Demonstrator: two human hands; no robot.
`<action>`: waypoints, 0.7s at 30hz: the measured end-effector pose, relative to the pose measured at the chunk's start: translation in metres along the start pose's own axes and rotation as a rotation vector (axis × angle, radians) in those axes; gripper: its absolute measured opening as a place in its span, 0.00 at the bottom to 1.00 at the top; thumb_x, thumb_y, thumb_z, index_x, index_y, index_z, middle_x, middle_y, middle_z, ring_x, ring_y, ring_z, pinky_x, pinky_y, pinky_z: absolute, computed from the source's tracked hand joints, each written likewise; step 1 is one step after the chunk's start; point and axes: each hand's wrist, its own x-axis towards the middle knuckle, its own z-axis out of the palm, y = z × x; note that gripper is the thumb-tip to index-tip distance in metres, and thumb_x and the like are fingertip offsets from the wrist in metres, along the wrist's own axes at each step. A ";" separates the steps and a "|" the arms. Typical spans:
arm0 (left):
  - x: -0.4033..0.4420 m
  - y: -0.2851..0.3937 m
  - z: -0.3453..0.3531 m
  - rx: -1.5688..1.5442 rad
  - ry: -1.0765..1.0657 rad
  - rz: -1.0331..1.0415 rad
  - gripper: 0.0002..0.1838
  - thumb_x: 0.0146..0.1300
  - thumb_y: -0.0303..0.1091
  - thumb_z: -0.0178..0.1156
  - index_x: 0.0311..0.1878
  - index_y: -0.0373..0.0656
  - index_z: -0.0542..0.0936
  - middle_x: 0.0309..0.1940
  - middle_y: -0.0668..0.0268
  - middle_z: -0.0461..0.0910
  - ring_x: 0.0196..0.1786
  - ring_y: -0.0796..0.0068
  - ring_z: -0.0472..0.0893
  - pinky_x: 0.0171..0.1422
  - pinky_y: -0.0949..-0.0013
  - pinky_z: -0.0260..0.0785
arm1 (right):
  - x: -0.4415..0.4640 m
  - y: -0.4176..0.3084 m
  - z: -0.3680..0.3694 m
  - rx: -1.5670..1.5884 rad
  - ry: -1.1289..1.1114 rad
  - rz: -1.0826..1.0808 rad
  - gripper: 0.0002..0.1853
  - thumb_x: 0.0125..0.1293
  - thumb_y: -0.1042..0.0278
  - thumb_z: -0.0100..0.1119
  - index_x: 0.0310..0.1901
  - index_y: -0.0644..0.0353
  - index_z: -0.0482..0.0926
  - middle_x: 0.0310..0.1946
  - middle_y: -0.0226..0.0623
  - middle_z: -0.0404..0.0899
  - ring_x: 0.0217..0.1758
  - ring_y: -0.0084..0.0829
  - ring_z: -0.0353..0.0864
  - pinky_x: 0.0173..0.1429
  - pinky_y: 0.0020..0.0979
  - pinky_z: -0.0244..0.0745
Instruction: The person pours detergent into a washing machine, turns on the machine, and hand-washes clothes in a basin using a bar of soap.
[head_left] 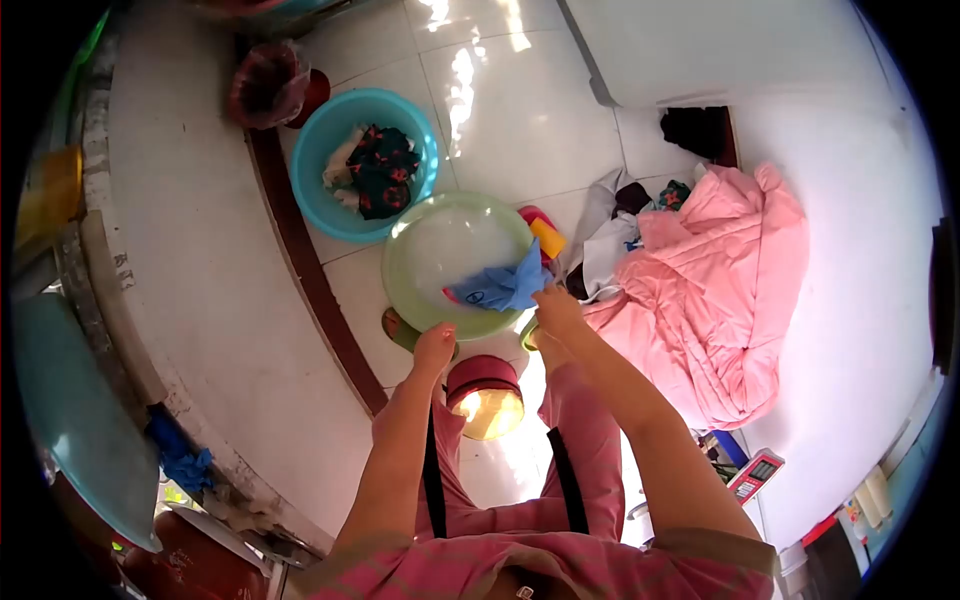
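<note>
A pale green basin [402, 290] with cloudy water stands on the floor before me. A blue garment [505, 287] with a dark round mark and a bit of red at one end lies partly in it, its other end raised over the right rim. My right hand [557, 308] is closed on that raised end. Closed as well, my left hand [435, 347] is at the near left rim; what its fingers hold, if anything, is hidden. A yellow block [547, 238] rests in a pink-red holder just beyond the basin's right rim.
A turquoise tub [312, 205] with dark patterned and pale clothes stands behind on the left, beside a red bin [265, 88]. On the right lie a pink quilted item [700, 290] and a pile of clothes [608, 245]. A round red stool [482, 375] sits between my legs.
</note>
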 end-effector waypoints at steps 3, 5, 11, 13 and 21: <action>0.050 -0.045 0.079 0.115 -0.056 0.137 0.15 0.59 0.34 0.57 0.49 0.42 0.78 0.47 0.49 0.79 0.51 0.48 0.77 0.55 0.54 0.70 | 0.038 0.029 0.027 -0.073 -0.046 -0.008 0.14 0.54 0.66 0.61 0.44 0.52 0.80 0.48 0.39 0.73 0.58 0.42 0.71 0.53 0.43 0.75; 0.065 -0.036 0.105 0.194 -0.058 0.122 0.19 0.58 0.34 0.58 0.54 0.41 0.75 0.50 0.47 0.77 0.53 0.44 0.75 0.57 0.52 0.68 | 0.054 0.043 0.051 -0.214 0.106 -0.356 0.21 0.56 0.59 0.62 0.52 0.52 0.79 0.58 0.42 0.71 0.69 0.42 0.61 0.70 0.49 0.59; 0.111 -0.083 0.196 -0.056 0.373 -0.050 0.32 0.60 0.36 0.61 0.67 0.38 0.63 0.61 0.45 0.68 0.60 0.42 0.69 0.66 0.52 0.61 | 0.089 0.070 0.133 -0.407 -0.049 -0.548 0.29 0.59 0.46 0.55 0.55 0.59 0.77 0.62 0.42 0.69 0.75 0.44 0.51 0.78 0.53 0.33; 0.135 -0.099 0.204 -0.402 0.528 -0.212 0.32 0.63 0.35 0.60 0.68 0.37 0.62 0.63 0.46 0.67 0.62 0.45 0.69 0.68 0.53 0.59 | 0.097 0.067 0.141 -0.424 -0.013 -0.577 0.29 0.59 0.46 0.52 0.54 0.62 0.76 0.57 0.45 0.72 0.72 0.45 0.55 0.77 0.55 0.35; 0.198 -0.105 0.204 -1.708 0.366 -0.538 0.22 0.72 0.40 0.42 0.64 0.38 0.67 0.61 0.55 0.70 0.62 0.59 0.71 0.67 0.54 0.64 | 0.126 0.048 0.157 -0.223 -0.099 -0.450 0.42 0.57 0.38 0.58 0.64 0.65 0.68 0.41 0.46 0.80 0.52 0.42 0.76 0.72 0.53 0.48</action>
